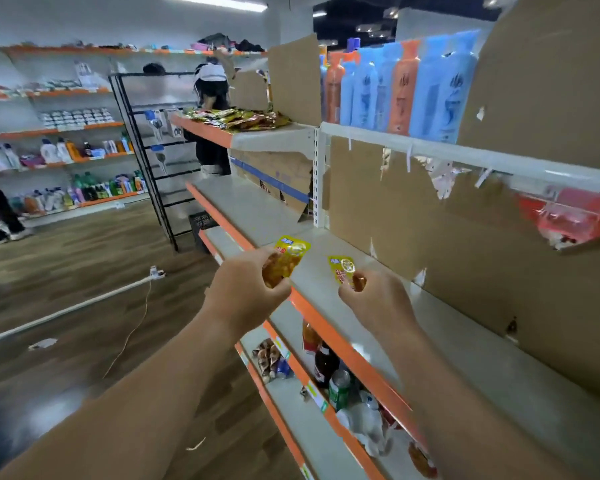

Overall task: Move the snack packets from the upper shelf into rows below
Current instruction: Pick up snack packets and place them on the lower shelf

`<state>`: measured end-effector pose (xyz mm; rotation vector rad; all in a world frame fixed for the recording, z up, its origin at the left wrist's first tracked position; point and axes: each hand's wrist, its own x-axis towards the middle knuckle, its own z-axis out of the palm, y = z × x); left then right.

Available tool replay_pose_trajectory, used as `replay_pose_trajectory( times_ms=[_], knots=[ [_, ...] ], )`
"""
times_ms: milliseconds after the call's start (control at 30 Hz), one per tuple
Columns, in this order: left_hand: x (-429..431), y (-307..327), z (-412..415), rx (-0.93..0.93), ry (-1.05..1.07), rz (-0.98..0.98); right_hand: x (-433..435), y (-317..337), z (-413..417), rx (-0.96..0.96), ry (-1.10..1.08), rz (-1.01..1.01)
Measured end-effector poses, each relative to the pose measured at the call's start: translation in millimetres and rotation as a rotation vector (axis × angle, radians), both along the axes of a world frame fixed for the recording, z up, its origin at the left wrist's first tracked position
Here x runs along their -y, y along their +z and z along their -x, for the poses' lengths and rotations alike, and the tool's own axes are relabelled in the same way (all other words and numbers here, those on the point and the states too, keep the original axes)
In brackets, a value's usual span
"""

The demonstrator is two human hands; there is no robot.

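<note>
My left hand (253, 284) grips a shiny yellow plastic snack packet (289, 258), right hand (378, 299) pinches another yellow packet (341, 268), pale metal shelf (447, 341) just underneath both.

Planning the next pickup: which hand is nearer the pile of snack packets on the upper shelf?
Left. The left hand, gripping a packet, is almost straight below the pile; the right hand, pinching another packet, is farther right.

No text is legible; the print on the yellow snack packets (290, 251) and blue bottles (433, 88) is blurred.
</note>
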<state>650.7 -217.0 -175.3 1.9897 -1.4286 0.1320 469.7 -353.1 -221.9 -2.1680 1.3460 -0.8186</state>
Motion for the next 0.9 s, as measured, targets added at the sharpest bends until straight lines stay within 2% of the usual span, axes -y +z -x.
replay_pose_trajectory(
  times_ms=[500, 700, 900],
  knots=[
    [166, -62, -67, -0.001, -0.155, -0.120, 126, -63, -48, 0.003, -0.144, -0.102],
    [246, -90, -74, -0.060, -0.359, -0.131, 159, -81, -40, -0.034, -0.357, -0.118],
    [309, -129, -54, -0.037, -0.604, -0.211, 166, -102, -14, -0.105, -0.571, -0.150]
  ],
)
